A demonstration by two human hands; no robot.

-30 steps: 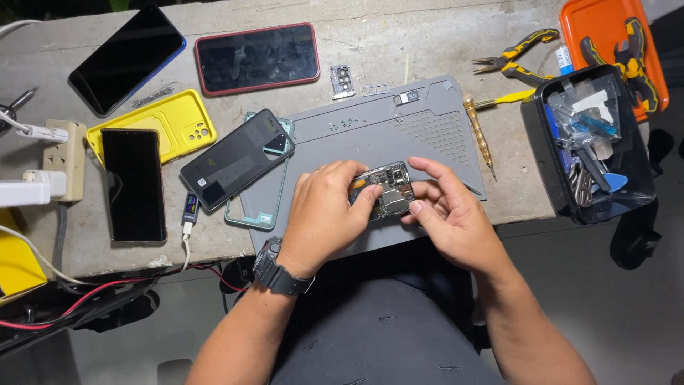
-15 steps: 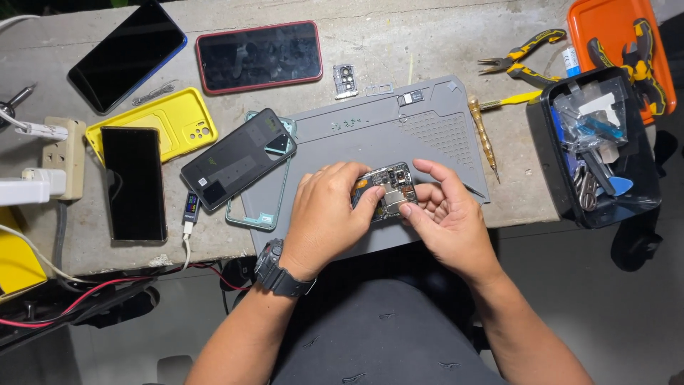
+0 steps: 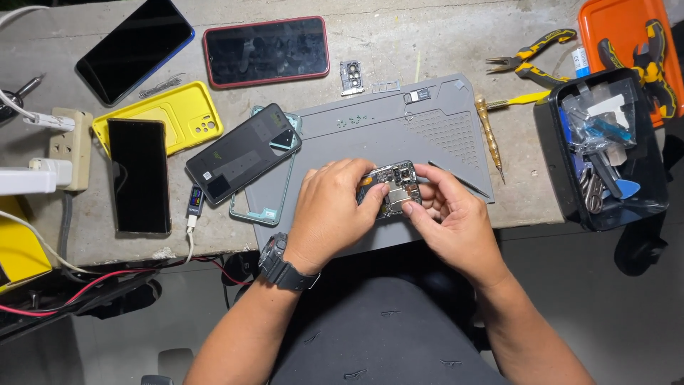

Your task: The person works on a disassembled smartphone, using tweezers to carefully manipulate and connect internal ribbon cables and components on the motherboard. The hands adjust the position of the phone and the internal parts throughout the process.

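Both hands hold a small phone circuit board (image 3: 394, 187) with a camera module just above the grey work mat (image 3: 377, 132). My left hand (image 3: 331, 214), with a black wristwatch on its wrist, grips the board's left side. My right hand (image 3: 449, 217) pinches its right edge with thumb and fingers. Thin tweezers (image 3: 459, 180) lie on the mat just beyond the right hand. Much of the board is hidden by my fingers.
A dark phone back cover (image 3: 242, 153) rests on a teal frame (image 3: 267, 203) left of the mat. Three phones and a yellow case (image 3: 178, 117) lie further left. Pliers (image 3: 531, 60), a screwdriver (image 3: 488, 135), a black parts bin (image 3: 605, 153) and an orange tray (image 3: 613, 28) stand on the right.
Both hands have stayed on the board with only small finger shifts. Nothing else on the table has moved.
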